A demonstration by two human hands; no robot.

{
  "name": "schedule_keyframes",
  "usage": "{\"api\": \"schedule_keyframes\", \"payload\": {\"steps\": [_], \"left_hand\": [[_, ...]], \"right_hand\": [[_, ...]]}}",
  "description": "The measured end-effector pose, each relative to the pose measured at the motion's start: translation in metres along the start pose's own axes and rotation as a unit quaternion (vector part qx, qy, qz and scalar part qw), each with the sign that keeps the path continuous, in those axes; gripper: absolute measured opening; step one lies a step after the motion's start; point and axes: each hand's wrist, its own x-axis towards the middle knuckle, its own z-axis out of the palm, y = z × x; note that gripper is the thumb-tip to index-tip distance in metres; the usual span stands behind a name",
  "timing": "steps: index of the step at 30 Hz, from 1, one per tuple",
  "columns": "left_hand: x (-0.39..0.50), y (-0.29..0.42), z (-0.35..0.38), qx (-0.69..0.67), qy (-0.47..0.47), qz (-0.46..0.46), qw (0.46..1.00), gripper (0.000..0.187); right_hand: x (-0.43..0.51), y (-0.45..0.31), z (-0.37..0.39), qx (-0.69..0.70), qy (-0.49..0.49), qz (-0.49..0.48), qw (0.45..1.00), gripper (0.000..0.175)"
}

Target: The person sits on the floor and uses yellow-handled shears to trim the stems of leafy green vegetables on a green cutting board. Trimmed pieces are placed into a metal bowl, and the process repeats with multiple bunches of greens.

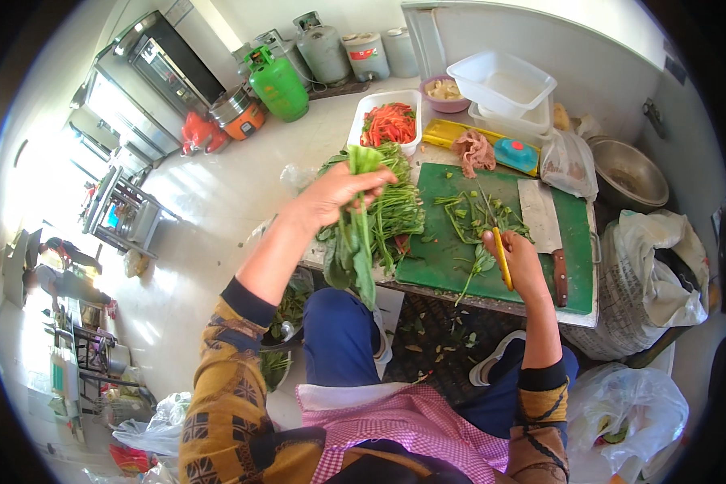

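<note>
My left hand (348,189) grips a bunch of leafy green stems (363,227), leaves hanging down, above the table's left part. A pile of green vegetable stalks (399,193) lies beneath and beside it. My right hand (517,260) holds yellow-handled scissors (503,259) over a green cutting board (423,260), the blades pointing away from me. Cut stems and leaf bits (466,218) are scattered on the board. To the right of my right hand lies a cleaver (539,215) with a brown wooden handle.
Behind the board are a white tub of red peppers (416,142), a crumpled pink cloth (475,151), a yellow tray (438,128) and clear plastic containers (502,78). Metal bowls (629,172) and a woven sack (623,290) stand right. A basin of greens (287,311) is by my left knee.
</note>
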Motion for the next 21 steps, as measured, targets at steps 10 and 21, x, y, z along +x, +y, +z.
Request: {"api": "schedule_keyframes", "payload": {"steps": [10,21], "left_hand": [[0.051,-0.002,0.017,0.648,0.08,0.129,0.747,0.023],[0.059,-0.072,-0.019,0.667,0.18,0.107,0.715,0.03]], "right_hand": [[0.007,0.013,-0.009,0.057,0.115,0.039,0.991,0.068],[0.005,0.005,-0.005,0.038,0.106,0.03,0.993,0.067]]}}
